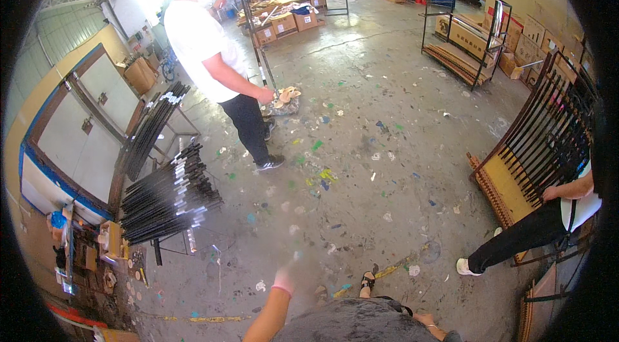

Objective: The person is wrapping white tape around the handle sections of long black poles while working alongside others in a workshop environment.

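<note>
L hand (287, 275) blurred, R hand (425, 319) part hidden; can't tell either grip. Black rods (166, 199) already piled at L, well apart from hands; progress otherwise unclear, approx. mid-job.

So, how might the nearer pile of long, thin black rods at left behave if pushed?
The long, thin black rods look straight, so probably stiff. Their ends lie unevenly, suggesting they're loose and may slide apart.

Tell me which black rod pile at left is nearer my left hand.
The lower pile in the picture; the upper pile lies farther from your left hand.
</note>
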